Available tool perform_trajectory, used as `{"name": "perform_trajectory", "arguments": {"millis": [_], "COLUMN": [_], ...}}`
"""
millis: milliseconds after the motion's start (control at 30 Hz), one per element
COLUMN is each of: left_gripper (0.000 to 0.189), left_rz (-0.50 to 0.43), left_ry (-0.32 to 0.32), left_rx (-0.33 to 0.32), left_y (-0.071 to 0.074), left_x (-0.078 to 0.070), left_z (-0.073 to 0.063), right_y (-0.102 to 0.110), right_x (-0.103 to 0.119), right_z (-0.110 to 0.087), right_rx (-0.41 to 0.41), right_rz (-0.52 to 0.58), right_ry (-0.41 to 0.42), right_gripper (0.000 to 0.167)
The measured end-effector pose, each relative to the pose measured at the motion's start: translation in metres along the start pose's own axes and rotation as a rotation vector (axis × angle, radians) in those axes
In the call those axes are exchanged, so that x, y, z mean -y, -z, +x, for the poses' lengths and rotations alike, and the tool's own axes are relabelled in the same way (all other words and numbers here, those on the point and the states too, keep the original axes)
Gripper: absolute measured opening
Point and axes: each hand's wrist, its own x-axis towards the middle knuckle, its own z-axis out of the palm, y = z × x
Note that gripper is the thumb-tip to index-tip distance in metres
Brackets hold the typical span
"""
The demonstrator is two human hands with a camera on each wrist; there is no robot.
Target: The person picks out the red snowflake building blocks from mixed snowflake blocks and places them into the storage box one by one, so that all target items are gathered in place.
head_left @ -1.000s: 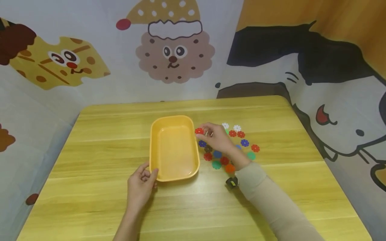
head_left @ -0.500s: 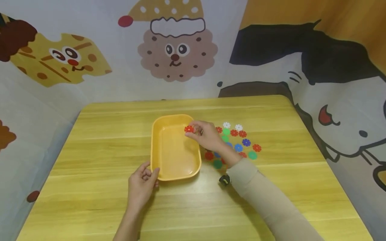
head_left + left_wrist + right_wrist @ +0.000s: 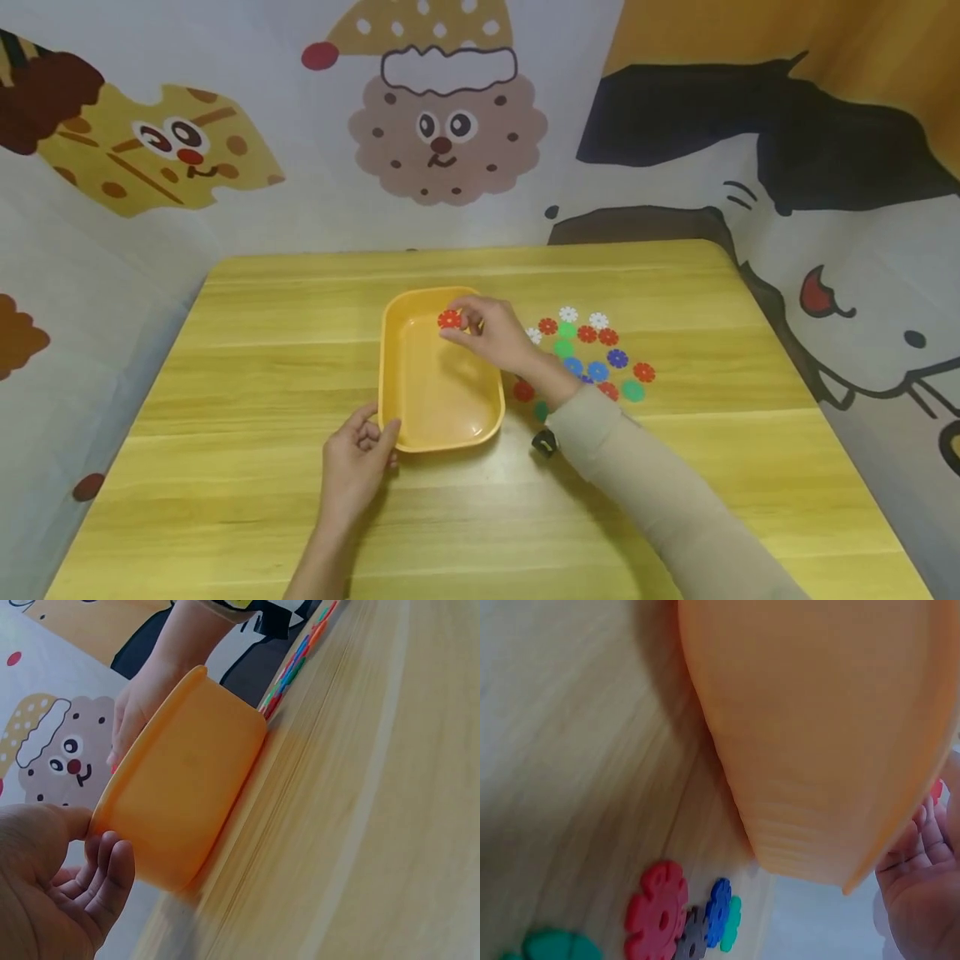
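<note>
Between thumb and fingers, my right hand (image 3: 491, 333) pinches a red flower-shaped disc (image 3: 449, 320) above the far part of a yellow tray (image 3: 442, 408). Only a sliver of that disc shows past the rim in the right wrist view. My left hand (image 3: 356, 458) grips the tray's near left corner, thumb over the rim; in the left wrist view its fingers (image 3: 112, 881) bend against the outer wall. The inside of the tray holds nothing that I can see. Right of it, several flower discs in red, white, green and blue lie on the table, some hidden by my right arm.
The wooden table (image 3: 225, 467) reaches back to a wall cloth (image 3: 300, 167) printed with cartoon figures. A small black device (image 3: 545, 443) sits at my right wrist. Close to the tray's right side lie a red disc (image 3: 656, 911) and a blue disc (image 3: 718, 902).
My right hand has carried the red disc leftward, from beside the tray's right rim to over its inside. My left hand keeps its hold on the corner.
</note>
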Motion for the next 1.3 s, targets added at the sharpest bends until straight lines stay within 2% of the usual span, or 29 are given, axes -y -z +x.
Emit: {"name": "perform_trajectory", "arguments": {"millis": [267,567,800,933,1067,1167,1300], "left_gripper": [0.049,0.047,0.046,0.047,0.047,0.047,0.046], "left_rz": [-0.009,0.004,-0.006,-0.016,-0.024,-0.023,-0.016], "left_ry": [0.026,-0.020,0.000,-0.005,-0.016,-0.008,0.003], "left_rx": [0.008,0.006,0.009,0.003,-0.012,-0.021,-0.033], "left_y": [0.002,0.003,0.001,0.000,-0.001,-0.001,-0.002], "left_x": [0.002,0.003,0.004,0.005,0.003,0.002,0.001], "left_z": [-0.005,-0.005,-0.006,-0.006,-0.005,-0.003,-0.001], "right_y": [-0.018,-0.033,-0.050,-0.054,-0.054,-0.053,-0.051], "right_x": [0.002,0.007,0.000,-0.004,-0.003,-0.001,0.000], "right_z": [0.012,0.030,0.028,0.028,0.031,0.033,0.036], "right_rx": [0.118,0.252,0.377,0.388,0.368,0.368,0.358], "right_rz": [-0.103,-0.168,-0.243,-0.278,-0.237,-0.197,-0.171], "right_ry": [-0.066,-0.130,-0.209,-0.239,-0.270,-0.278,-0.225], "right_gripper": [0.038,0.039,0.037,0.044,0.057,0.056,0.048]}}
